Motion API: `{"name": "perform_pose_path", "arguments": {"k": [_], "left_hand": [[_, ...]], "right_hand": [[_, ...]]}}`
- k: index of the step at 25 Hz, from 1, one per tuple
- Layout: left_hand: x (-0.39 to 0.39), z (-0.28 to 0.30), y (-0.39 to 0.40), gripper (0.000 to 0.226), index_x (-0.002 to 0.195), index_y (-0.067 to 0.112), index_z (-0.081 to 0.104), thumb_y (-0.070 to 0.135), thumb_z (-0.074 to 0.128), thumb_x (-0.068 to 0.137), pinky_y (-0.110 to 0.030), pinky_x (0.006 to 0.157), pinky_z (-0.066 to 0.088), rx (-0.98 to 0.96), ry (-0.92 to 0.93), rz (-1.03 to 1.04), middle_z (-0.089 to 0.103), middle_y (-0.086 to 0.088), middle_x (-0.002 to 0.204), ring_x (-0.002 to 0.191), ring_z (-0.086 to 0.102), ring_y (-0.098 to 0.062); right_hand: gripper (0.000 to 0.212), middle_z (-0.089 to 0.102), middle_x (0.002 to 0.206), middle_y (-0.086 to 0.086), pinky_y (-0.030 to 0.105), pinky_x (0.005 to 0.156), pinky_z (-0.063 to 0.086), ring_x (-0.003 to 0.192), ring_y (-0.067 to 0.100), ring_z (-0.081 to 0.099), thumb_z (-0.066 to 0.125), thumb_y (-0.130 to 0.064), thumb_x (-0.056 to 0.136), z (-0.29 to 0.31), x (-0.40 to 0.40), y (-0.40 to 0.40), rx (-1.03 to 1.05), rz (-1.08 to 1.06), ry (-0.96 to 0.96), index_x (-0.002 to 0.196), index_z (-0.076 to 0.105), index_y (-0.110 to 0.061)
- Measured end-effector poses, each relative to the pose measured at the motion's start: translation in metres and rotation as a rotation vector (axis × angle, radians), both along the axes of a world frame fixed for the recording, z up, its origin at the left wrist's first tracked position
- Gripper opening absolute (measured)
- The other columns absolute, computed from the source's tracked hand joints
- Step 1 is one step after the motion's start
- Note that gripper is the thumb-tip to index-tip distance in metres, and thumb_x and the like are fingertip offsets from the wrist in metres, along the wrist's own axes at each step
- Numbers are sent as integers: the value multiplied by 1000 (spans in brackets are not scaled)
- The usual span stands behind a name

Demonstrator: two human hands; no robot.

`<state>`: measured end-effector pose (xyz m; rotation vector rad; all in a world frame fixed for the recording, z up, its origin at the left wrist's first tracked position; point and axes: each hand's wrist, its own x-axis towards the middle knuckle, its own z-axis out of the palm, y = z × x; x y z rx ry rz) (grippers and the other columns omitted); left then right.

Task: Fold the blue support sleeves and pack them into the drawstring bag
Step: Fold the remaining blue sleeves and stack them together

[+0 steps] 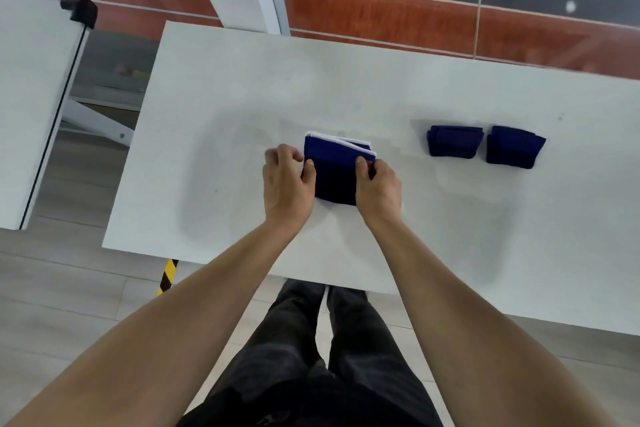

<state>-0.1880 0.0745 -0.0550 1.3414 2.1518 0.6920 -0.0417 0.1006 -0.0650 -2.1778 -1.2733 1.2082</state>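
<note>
A blue support sleeve (335, 170) with a white trim edge lies folded at the middle of the white table (415, 87). My left hand (285, 184) pinches its left edge with curled fingers. My right hand (377, 184) pinches its right edge the same way. Two more folded blue sleeves sit side by side to the right, one (453, 141) nearer the middle and one (514, 147) farther right. No drawstring bag is in view.
A second white table (31, 87) with a black clamp (81, 12) stands at the left, across a gap. Yellow-and-black tape (168, 276) marks the floor under the table's near edge. My legs stand at that edge.
</note>
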Motion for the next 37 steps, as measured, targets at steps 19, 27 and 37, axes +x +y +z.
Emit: {"name": "perform_pose_path", "arguments": {"k": [19,27,37], "left_hand": [[-2,-42,21,59,159,32,-5,40,23,107,-42,121,18,-222,313,-627,-16,3,167,154,-9,-28],[46,5,56,54,146,15,38,21,50,93,-47,122,17,-163,432,-582,27,-12,160,151,14,-36],[198,-3,109,64,155,20,23,25,49,97,-42,119,22,-147,338,-726,26,-4,162,147,24,-29]], "right_hand": [[46,56,143,-1,44,120,19,134,24,47,45,-30,99,-23,7,-19,336,545,-529,142,54,-18],[37,64,131,-4,36,100,34,122,22,53,51,-15,92,13,56,4,333,412,-444,127,63,-20],[54,51,141,4,39,107,30,128,28,45,55,-20,89,17,226,62,219,373,-532,142,46,-16]]}}
